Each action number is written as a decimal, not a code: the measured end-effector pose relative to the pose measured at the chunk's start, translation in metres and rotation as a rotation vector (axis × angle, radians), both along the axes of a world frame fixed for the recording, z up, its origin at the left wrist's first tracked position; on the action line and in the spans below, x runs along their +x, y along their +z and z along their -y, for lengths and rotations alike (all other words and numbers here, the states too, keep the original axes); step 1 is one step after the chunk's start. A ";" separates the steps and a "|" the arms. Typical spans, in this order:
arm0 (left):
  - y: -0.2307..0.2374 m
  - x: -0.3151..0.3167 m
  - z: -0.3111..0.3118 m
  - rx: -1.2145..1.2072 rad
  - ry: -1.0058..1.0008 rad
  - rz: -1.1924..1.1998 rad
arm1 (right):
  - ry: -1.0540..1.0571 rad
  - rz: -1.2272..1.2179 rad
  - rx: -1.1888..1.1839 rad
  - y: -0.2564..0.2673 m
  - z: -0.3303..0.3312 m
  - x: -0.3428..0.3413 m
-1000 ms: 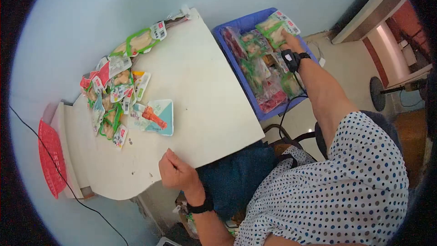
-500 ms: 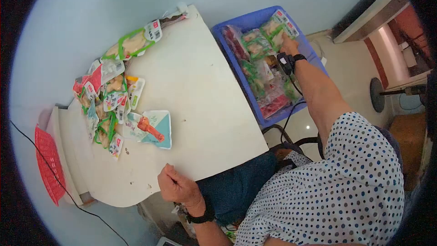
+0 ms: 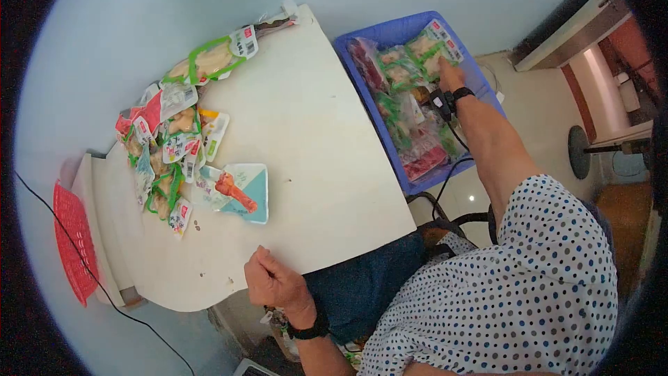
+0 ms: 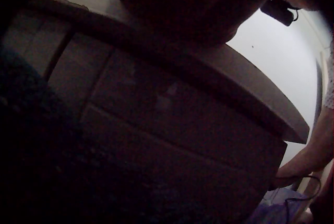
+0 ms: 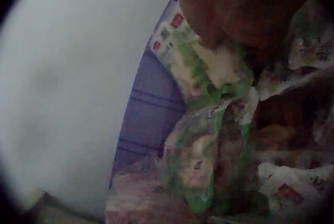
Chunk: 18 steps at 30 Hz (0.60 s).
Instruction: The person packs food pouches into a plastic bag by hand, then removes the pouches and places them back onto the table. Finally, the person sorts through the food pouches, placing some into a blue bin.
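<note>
Upper right: the right hand (image 3: 451,76) touched a green-and-white plastic packet (image 3: 426,46), grip indeterminable. Lower centre: the left hand (image 3: 274,280) formed a fist.

Free passage runs across the table (image 3: 330,146), between the heap (image 3: 184,121) along the wall and the edge beside the tub (image 3: 390,33); the teal packet (image 3: 256,184) lies at the heap's near side, and the left hand (image 3: 277,282) blocks the near edge. Bags (image 3: 400,73) crowd the tub, the right hand (image 3: 451,74) obstructs its far corner above the green packet (image 3: 423,46), and a cable (image 3: 460,137) hangs below the wrist.
</note>
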<state>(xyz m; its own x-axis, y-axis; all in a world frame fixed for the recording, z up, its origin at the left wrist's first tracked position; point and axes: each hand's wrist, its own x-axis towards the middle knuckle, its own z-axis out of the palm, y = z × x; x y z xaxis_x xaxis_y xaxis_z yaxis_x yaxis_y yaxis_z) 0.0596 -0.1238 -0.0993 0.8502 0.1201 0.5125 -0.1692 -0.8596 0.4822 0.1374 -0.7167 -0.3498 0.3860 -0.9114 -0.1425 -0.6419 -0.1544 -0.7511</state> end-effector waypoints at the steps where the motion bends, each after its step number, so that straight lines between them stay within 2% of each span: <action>1: -0.001 0.000 -0.002 -0.002 -0.005 0.004 | -0.024 -0.034 -0.040 0.010 -0.008 -0.003; 3: -0.005 0.001 -0.005 -0.004 -0.011 0.011 | -0.104 -0.191 -0.166 0.041 -0.031 -0.002; 6: -0.002 0.001 -0.002 -0.041 -0.021 0.010 | -0.165 0.241 0.064 0.018 -0.024 0.004; 9: -0.002 -0.004 -0.010 -0.033 0.008 -0.092 | 0.269 -0.327 -0.315 0.028 -0.023 -0.014; 12: -0.001 -0.003 -0.016 0.042 -0.037 -0.075 | 0.631 -0.581 -0.644 0.043 -0.034 -0.038; 14: -0.003 -0.002 -0.018 0.032 -0.052 -0.051 | 0.668 -0.616 -0.531 0.037 -0.030 -0.040; 18: -0.012 -0.001 -0.033 0.012 -0.123 0.050 | 0.657 -0.578 -0.663 0.003 -0.031 -0.080</action>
